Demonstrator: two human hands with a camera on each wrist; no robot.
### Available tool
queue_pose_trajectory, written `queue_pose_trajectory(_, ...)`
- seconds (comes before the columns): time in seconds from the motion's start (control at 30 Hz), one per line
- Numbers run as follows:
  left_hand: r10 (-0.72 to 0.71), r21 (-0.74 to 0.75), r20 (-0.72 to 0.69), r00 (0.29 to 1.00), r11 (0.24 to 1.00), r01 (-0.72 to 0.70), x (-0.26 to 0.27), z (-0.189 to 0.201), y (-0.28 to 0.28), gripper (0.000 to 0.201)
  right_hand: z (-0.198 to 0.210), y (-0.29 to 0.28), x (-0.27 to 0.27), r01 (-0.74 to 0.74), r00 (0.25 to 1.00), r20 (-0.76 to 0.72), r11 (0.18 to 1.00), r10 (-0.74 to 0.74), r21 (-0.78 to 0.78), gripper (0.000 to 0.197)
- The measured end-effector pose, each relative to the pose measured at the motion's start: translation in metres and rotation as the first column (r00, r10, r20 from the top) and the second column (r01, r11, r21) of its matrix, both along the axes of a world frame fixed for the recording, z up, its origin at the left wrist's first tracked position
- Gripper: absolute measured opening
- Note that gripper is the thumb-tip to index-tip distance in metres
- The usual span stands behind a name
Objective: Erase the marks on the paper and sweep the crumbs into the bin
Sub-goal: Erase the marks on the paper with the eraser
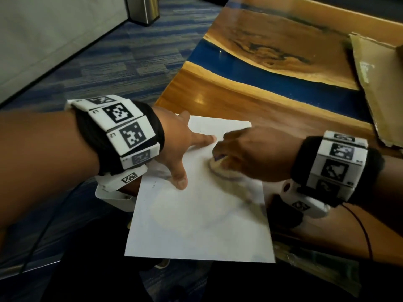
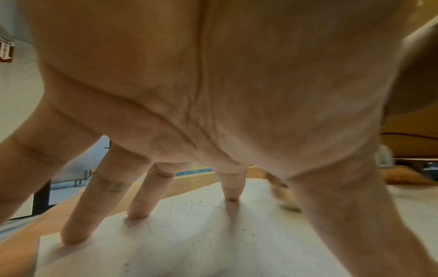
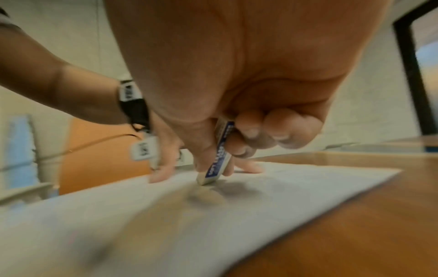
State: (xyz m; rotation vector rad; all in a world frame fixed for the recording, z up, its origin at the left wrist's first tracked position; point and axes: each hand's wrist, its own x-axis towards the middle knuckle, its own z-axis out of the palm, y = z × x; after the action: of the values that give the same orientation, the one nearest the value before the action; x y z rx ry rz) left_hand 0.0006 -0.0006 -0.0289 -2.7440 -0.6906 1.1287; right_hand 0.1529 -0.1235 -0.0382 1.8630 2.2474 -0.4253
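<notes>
Paper (image 1: 196, 225) lying on wood-and-blue table (image 1: 272, 99), near edge overhanging the table's front. Cardboard sheet (image 1: 383, 83) sitting at far right, cut off by the frame. Metal bin (image 1: 144, 8) standing on the carpet at top, only its base showing. Left hand (image 1: 176, 147) pressing down on the paper's left part, fingers (image 2: 147, 196) straight and spread, tips touching the sheet. Right hand (image 3: 237, 93) pinching eraser (image 3: 217, 163) between thumb and curled fingers, white tip touching the paper; motion-blurred in head view. Marks faint and smeared, hard making out; crumbs not discernible.
</notes>
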Motion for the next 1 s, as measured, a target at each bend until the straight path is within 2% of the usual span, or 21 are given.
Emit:
queue_pose_trajectory(0.07, -0.003, -0.001, 0.003, 1.0, 1.0, 0.003, 0.001, 0.001, 0.0, 0.127, -0.001, -0.001, 0.001, -0.022, 0.999, -0.031, 0.999, 0.021, -0.038, 0.028)
queue_pose_trajectory(0.13, 0.002, -0.015, 0.003, 1.0, 1.0, -0.002, 0.001, 0.001, -0.001, 0.127, 0.005, 0.008, 0.021, 0.099, 0.994, 0.036, 0.995, -0.099, 0.005, 0.028)
queue_pose_trajectory(0.2, -0.001, -0.012, -0.005, 1.0, 1.0, 0.001, 0.001, 0.001, -0.001, 0.127, 0.007, 0.01, 0.032, 0.141, 0.984, 0.105, 0.989, -0.146, 0.052, 0.029)
queue_pose_trajectory(0.27, -0.011, -0.003, -0.008, 1.0, 1.0, 0.011, 0.002, 0.001, 0.001, 0.128, 0.005, 0.005, 0.016, 0.056, 0.993, 0.099, 0.998, -0.058, 0.02, 0.029)
queue_pose_trajectory(0.33, -0.004, -0.006, -0.006, 1.0, 1.0, 0.004, 0.003, 0.002, 0.002, 0.126, 0.005, -0.001, -0.002, -0.027, 0.999, 0.029, 0.999, 0.028, -0.031, 0.029)
queue_pose_trajectory(0.47, -0.004, -0.034, 0.057, 0.998, 0.999, 0.006, 0.006, 0.003, 0.0, 0.115, 0.013, 0.01, 0.016, 0.133, 0.991, -0.031, 0.991, -0.134, -0.021, 0.029)
queue_pose_trajectory(0.57, -0.005, -0.076, 0.105, 0.995, 0.997, 0.013, 0.006, 0.001, -0.004, 0.107, 0.013, 0.015, 0.027, 0.228, 0.974, 0.021, 0.973, -0.227, -0.035, 0.03)
queue_pose_trajectory(0.77, -0.08, -0.05, 0.214, 0.973, 0.994, 0.093, 0.007, -0.01, -0.013, 0.106, 0.008, 0.01, 0.027, 0.303, 0.952, 0.049, 0.953, -0.301, -0.027, 0.027)
queue_pose_trajectory(1.0, -0.082, -0.039, 0.249, 0.965, 0.995, 0.095, 0.008, -0.014, -0.012, 0.105, 0.007, 0.01, 0.025, 0.298, 0.954, 0.027, 0.955, -0.298, 0.005, 0.021)
